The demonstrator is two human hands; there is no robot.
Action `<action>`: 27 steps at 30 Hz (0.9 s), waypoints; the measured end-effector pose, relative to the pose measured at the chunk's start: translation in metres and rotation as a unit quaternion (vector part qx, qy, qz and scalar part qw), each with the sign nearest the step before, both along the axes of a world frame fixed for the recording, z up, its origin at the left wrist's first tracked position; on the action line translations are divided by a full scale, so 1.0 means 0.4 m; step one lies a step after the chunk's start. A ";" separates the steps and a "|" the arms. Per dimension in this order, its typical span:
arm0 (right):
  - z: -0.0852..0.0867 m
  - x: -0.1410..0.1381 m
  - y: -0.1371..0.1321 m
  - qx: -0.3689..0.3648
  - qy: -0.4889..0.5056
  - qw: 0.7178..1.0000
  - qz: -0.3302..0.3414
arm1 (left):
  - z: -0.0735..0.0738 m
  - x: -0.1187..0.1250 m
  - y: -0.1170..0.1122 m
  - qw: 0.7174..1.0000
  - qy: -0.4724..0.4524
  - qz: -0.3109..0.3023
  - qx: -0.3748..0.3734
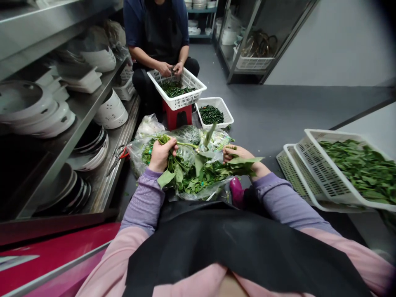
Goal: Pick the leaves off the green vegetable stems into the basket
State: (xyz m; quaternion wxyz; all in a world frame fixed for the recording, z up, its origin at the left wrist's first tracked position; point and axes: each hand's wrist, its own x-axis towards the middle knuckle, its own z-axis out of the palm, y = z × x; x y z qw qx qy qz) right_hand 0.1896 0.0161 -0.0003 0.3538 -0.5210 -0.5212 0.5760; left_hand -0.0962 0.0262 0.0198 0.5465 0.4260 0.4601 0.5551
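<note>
My left hand (161,154) is closed around a bunch of leafy green stems (173,165) held over a clear plastic bag of greens (188,165) on the floor in front of me. My right hand (236,154) is closed on a leaf and stem (244,163) at the bag's right side. Both arms wear purple striped sleeves. A black apron covers my lap.
Stacked white baskets (312,177) at right hold picked green leaves (361,169). A person sits opposite, hands in a white basket (177,88) on a red stool (175,115); another white basket (216,111) lies beside it. Steel shelves (80,111) with white dishes run along the left; scissors (119,154) lie on the lower shelf.
</note>
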 end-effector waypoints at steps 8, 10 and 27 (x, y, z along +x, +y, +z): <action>0.167 -0.083 0.012 0.130 -0.188 0.966 0.124 | 0.021 0.019 -0.025 0.985 0.148 -0.051 0.066; 0.159 -0.126 0.011 0.175 -0.303 0.922 0.166 | 0.029 0.029 -0.033 0.983 0.165 -0.045 0.065; 0.042 -0.200 -0.010 0.319 -0.378 0.858 0.139 | 0.021 0.053 -0.043 0.973 0.215 -0.053 0.072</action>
